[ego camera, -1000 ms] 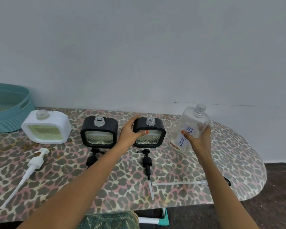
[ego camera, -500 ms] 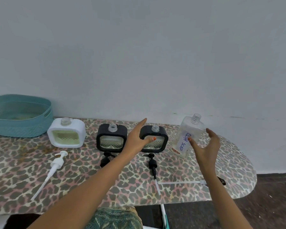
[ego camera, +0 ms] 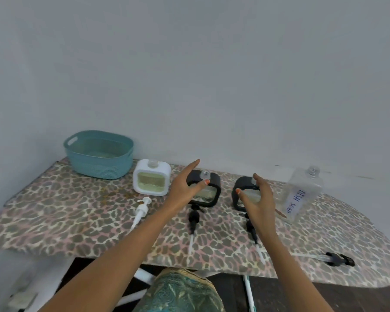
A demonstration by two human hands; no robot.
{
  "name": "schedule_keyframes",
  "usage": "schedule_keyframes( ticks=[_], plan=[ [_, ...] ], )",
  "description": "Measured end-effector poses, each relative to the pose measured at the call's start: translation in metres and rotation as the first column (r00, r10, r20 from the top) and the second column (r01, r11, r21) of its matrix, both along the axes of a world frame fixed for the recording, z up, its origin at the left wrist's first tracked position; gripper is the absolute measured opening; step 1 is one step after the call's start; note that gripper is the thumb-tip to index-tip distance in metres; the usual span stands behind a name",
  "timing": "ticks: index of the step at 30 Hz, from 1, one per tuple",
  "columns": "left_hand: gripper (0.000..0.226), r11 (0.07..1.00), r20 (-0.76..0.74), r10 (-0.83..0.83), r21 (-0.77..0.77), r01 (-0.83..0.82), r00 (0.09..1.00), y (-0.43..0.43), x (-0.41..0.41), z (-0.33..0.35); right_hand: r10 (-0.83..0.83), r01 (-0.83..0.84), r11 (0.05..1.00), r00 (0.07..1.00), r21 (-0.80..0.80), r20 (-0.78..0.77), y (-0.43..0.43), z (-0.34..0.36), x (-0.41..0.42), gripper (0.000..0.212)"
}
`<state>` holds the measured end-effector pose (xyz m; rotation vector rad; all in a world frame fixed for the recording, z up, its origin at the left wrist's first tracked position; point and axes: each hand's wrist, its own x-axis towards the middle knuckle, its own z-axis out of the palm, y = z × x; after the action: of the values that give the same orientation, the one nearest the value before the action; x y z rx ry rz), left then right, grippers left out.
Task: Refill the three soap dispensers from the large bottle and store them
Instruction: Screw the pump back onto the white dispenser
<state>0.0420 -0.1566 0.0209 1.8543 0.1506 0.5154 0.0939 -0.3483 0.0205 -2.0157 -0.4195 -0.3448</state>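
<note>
Three uncapped soap dispensers stand in a row on the leopard-print board (ego camera: 65, 212): a white dispenser (ego camera: 151, 177), a middle black dispenser (ego camera: 208, 190) and a right black dispenser (ego camera: 240, 191). The large clear bottle (ego camera: 302, 192), labelled dish soap, stands uncapped at the right. My left hand (ego camera: 186, 188) hovers with straight fingers just in front of the middle black dispenser. My right hand (ego camera: 257, 197) is spread in front of the right black dispenser, partly hiding it, and holds nothing.
A teal basket (ego camera: 99, 154) stands at the back left against the wall. A white pump (ego camera: 141, 210), two black pumps (ego camera: 194, 218) (ego camera: 250, 228) and the bottle's long pump (ego camera: 333, 258) lie on the board near its front edge.
My right hand let go of the large bottle and moved left to the right black dispenser. My left hand released that dispenser and moved to the middle one. The camera view shifted right and up.
</note>
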Motion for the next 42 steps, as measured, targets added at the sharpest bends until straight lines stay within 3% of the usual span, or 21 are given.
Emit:
schedule_keyframes(
  ticks=[15, 27, 36, 42],
  plan=[
    [0.064, 0.974, -0.074, 0.227, -0.005, -0.228, 0.971, 0.134, -0.039, -0.015, 0.267, -0.274, 0.958, 0.960, -0.079, -0.086, 0.143, -0.033, -0.040, 0.059],
    [0.069, 0.985, -0.152, 0.121, -0.100, -0.137, 0.981, 0.164, 0.001, -0.040, 0.308, -0.339, 0.935, 0.921, -0.101, -0.239, 0.197, -0.081, -0.060, 0.047],
    [0.061, 0.992, -0.142, 0.076, -0.090, -0.090, 0.987, 0.171, 0.008, -0.044, 0.269, -0.307, 0.931, 0.943, -0.196, -0.199, 0.216, -0.102, -0.071, 0.029],
    [0.055, 0.994, -0.160, 0.066, -0.077, -0.079, 0.985, 0.177, 0.012, -0.046, 0.253, -0.298, 0.947, 0.923, -0.123, -0.291, 0.220, -0.093, -0.072, 0.026]
  ],
)
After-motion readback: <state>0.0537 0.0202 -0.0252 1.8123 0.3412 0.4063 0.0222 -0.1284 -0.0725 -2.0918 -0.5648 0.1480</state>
